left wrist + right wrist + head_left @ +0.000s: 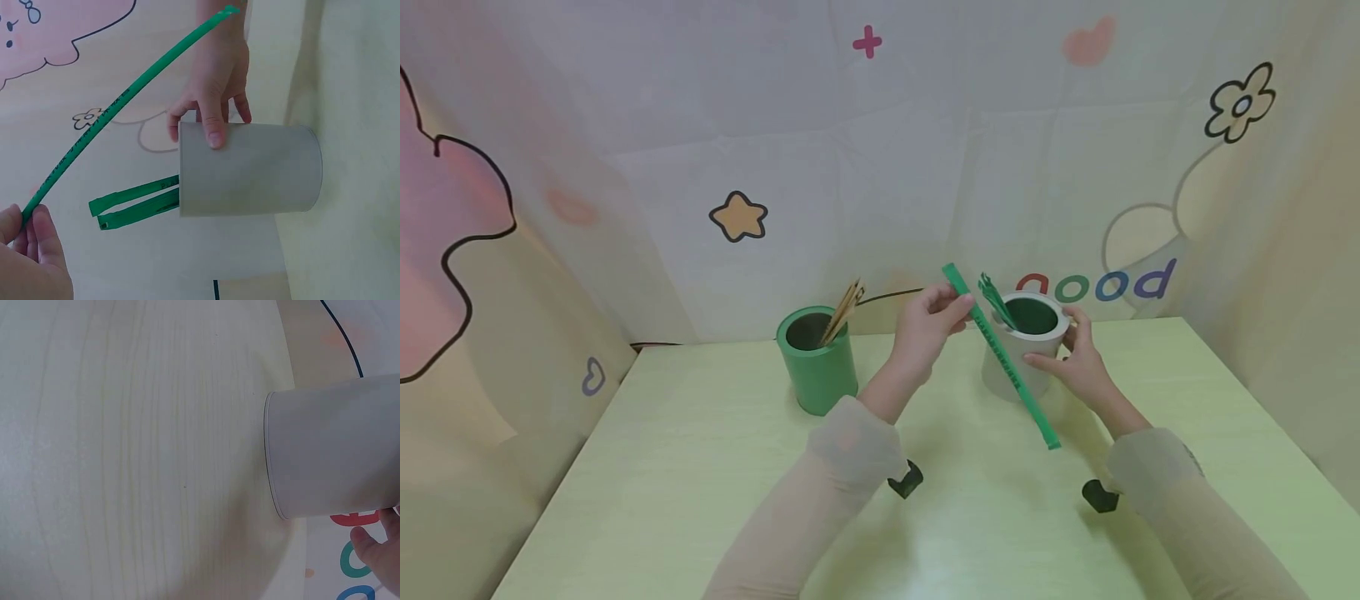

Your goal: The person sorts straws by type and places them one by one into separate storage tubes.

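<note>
My left hand (923,329) pinches a long, slim green packet (100,122) near its upper end, between thumb and fingers. Dark print runs along the packet, which slants down to the right in front of a white cup (998,372). My right hand (1081,367) grips this cup at its right side near the rim, thumb in front. Similar green packets (134,212) poke out of the cup's mouth, leaning to the left. From the right wrist view, the cup's base (274,456) appears close by the tabletop, and only part of the right hand shows.
A green cup (820,379) stands left of the white one, with several thin tan sticks (844,312) leaning in it. Both stand toward the back of a pale wood table (700,500). Behind hangs a printed cloth (820,125). Small black pieces (1101,497) sit under both wrists.
</note>
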The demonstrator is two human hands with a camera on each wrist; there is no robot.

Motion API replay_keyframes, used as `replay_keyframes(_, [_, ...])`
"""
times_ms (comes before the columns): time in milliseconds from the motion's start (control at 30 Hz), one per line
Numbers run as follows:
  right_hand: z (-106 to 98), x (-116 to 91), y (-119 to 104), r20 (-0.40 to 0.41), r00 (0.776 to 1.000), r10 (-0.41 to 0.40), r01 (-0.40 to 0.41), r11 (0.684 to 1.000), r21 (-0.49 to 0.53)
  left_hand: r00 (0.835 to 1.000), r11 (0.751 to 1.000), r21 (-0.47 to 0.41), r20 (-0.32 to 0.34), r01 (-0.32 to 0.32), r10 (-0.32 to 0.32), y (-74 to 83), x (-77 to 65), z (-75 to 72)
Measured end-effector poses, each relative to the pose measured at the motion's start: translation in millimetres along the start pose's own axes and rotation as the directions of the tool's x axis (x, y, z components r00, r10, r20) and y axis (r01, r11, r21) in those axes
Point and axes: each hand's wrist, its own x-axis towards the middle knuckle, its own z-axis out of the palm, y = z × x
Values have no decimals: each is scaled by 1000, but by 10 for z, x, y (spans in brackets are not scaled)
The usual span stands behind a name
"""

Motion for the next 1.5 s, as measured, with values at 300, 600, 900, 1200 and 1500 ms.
replay_keyframes(300, [14,-18,-27,-12,1000,-21,21,1000,-4,983,992,-83,-160,-99,84,187,113,-22])
replay_keyframes(600, [9,-21,-39,13,1000,17,-17,1000,11,949,981,-76,-277,-179,152,239,172,-9])
replay_keyframes(900, [6,-43,-96,18,1000,25,-25,1000,13,911,961,129,-309,-243,272,187,145,108])
replay_keyframes(1200, [-1,-31,-50,13,1000,21,-21,1000,0,935,951,224,-235,-214,266,-37,142,217])
replay_keyframes(1500, [-7,-62,-153,21,999,44,-44,999,8,941,917,348,-198,-196,276,-261,167,275])
